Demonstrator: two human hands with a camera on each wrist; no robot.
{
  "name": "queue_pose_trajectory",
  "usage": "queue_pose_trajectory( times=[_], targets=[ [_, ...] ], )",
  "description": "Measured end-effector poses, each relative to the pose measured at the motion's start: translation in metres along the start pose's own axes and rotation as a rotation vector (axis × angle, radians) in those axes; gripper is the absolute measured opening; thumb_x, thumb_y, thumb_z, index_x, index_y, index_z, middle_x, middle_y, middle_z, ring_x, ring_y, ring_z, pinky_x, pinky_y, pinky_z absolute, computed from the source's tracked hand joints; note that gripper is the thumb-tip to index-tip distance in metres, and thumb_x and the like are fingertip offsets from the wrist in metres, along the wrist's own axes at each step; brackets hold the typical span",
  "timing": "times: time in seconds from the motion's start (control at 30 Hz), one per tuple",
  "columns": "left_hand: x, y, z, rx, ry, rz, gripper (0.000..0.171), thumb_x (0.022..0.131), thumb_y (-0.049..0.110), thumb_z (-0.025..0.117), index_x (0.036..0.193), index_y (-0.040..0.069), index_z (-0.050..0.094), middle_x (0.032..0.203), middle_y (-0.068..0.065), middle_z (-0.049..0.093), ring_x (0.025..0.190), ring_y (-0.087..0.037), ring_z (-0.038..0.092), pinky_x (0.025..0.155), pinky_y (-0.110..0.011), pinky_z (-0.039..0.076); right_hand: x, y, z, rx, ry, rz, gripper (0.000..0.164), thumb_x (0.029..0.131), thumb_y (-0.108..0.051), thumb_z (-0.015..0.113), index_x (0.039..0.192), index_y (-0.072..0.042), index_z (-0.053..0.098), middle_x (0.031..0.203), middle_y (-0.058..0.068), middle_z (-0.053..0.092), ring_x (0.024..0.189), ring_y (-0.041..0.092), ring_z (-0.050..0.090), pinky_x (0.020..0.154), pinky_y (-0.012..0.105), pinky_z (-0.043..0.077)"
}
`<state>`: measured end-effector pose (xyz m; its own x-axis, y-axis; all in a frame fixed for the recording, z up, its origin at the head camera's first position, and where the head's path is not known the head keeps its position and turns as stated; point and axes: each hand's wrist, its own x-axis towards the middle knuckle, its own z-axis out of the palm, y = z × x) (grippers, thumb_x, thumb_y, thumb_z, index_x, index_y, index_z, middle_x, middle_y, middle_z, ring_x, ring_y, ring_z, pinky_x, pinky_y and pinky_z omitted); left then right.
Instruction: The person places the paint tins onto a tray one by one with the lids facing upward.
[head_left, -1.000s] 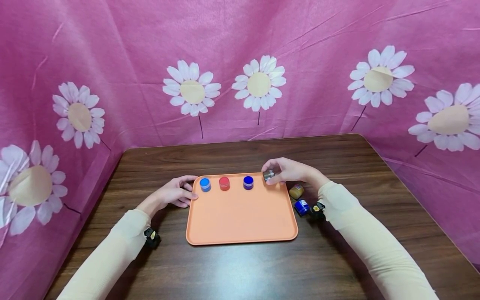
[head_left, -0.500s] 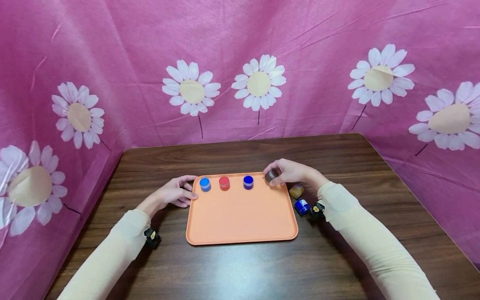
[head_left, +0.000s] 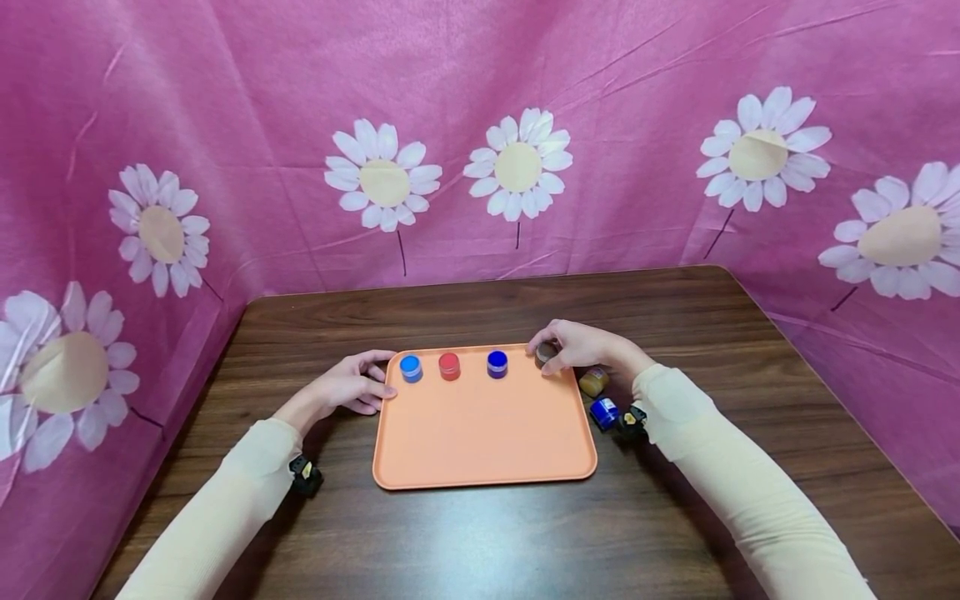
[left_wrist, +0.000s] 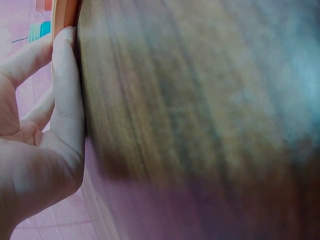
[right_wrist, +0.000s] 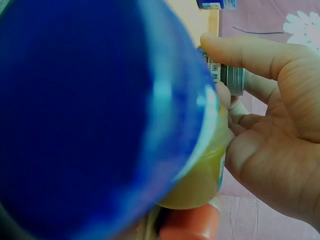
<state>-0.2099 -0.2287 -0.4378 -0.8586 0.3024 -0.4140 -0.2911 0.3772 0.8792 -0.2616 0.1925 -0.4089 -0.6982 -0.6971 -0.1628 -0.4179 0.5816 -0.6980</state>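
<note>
My right hand (head_left: pixel 581 344) pinches a small dark-lidded paint jar (head_left: pixel 546 356) between thumb and fingers at the far right corner of an orange tray (head_left: pixel 483 433). In the right wrist view this labelled jar (right_wrist: pixel 232 80) is partly hidden by fingers. A light blue jar (head_left: pixel 411 368), a red jar (head_left: pixel 449 367) and a dark blue jar (head_left: pixel 497 364) stand along the tray's far side, with a wider gap between red and dark blue. My left hand (head_left: pixel 345 386) rests against the tray's left edge, its thumb (left_wrist: pixel 67 75) straight along the side.
Right of the tray on the wooden table (head_left: pixel 480 542) lie a yellow jar (head_left: pixel 594 382) and a blue jar (head_left: pixel 604 413), close to my right wrist. An orange-red jar (right_wrist: pixel 190 225) shows low in the right wrist view. A pink daisy-print cloth (head_left: pixel 615 50) hangs behind.
The dark jar has been tipped from tilted to more upright and has moved slightly right and down in the tray's far right corner, with my right hand. My left hand has stayed put.
</note>
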Motion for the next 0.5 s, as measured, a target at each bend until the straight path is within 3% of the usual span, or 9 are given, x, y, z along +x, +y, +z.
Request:
queue_pose_trajectory(
  times=[0.33,0.5],
  targets=[
    [-0.0014,0.0011,0.0012,0.005,0.000,-0.003,0.083,0.085,0.009,0.082,0.155,0.011,0.037,0.116,-0.014,0.051,0.068,-0.016,0.068,0.059,-0.028,0.059,-0.0011,-0.0026,0.0003,0.072,-0.028,0.017,0.052,0.083,-0.002,0.081,0.130,0.008,0.059,0.127,0.020,0.064,0.111,0.025,0.054,0.098,0.039,0.045],
    [-0.0031,0.0029,0.0019,0.006,0.000,0.005,0.084,0.085,0.009,0.081,0.156,0.011,0.036,0.116,-0.015,0.051,0.067,-0.016,0.068,0.058,-0.029,0.059,-0.0031,-0.0027,0.0013,0.097,-0.025,0.007,0.054,0.084,-0.002,0.080,0.131,0.010,0.056,0.127,0.023,0.062,0.113,0.028,0.053,0.101,0.044,0.043]
  ],
)
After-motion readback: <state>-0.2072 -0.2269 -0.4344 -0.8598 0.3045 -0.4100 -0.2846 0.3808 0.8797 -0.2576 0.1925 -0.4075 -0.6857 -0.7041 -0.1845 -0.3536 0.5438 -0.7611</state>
